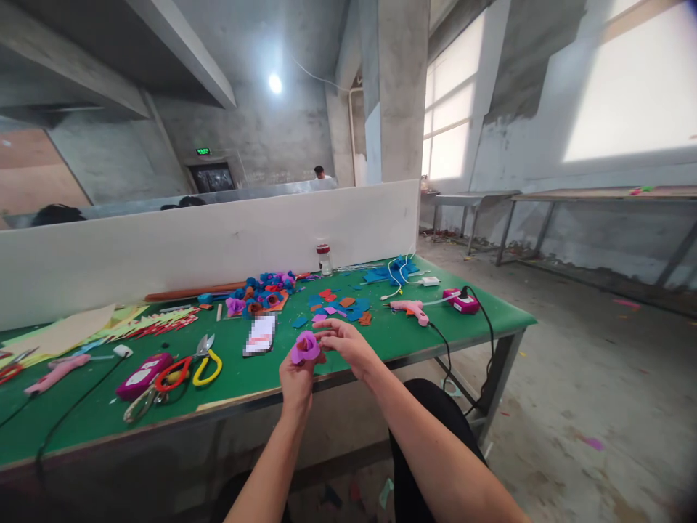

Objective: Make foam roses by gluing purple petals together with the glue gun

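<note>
Near the table's front edge, a purple paper flower (305, 348) with a brownish-orange centre is held by my left hand (297, 378). My right hand (343, 345) reaches in from the right with its fingers stretched out, close beside the flower; whether its fingertips touch the petals I cannot tell. Just beyond my hands lie loose blue, orange, red and purple paper petals (340, 309). A pile of finished paper flowers (266, 287) sits further back on the left. To the right lies a pink glue gun (409, 310).
On the green table (321, 335) are a phone (260, 335), red-and-yellow-handled scissors (188, 370), a magenta box (144, 376), another pink glue gun (59, 374) and a red-lidded jar (324, 259). Cables from a second magenta box (460, 301) hang over the right edge. A white partition (218, 247) stands behind.
</note>
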Action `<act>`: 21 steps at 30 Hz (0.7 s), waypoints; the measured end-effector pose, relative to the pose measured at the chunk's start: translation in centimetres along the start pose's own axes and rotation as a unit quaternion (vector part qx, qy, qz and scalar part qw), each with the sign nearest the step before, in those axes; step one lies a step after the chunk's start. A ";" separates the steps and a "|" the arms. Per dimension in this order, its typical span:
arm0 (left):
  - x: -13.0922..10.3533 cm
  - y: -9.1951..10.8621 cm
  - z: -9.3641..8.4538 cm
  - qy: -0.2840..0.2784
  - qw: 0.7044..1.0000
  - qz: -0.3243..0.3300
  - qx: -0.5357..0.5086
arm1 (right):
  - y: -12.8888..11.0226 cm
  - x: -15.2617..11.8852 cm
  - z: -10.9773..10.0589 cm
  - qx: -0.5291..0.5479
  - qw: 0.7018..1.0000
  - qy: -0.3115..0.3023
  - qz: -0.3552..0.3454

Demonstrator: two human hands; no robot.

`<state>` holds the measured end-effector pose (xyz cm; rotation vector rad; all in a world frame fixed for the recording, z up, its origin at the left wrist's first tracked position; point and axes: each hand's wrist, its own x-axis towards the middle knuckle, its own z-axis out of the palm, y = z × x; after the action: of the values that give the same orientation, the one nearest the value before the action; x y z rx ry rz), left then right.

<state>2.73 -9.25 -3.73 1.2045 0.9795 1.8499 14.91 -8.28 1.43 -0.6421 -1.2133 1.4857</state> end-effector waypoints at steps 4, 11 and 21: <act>0.1 0.0 0.2 0.007 1.000 0.004 0.028 | 0.0 0.1 -0.2 -0.017 1.000 0.021 -0.013; 0.4 -0.2 -0.1 0.014 0.991 0.044 0.125 | 0.1 0.2 -0.8 -0.039 0.998 0.047 -0.021; 0.6 0.1 -0.1 0.006 0.978 0.088 0.188 | -0.1 0.3 -1.1 -0.048 0.996 0.051 -0.050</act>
<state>2.43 -8.83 -3.41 1.5466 1.3070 1.8599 15.83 -7.64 1.23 -0.7028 -1.2262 1.3021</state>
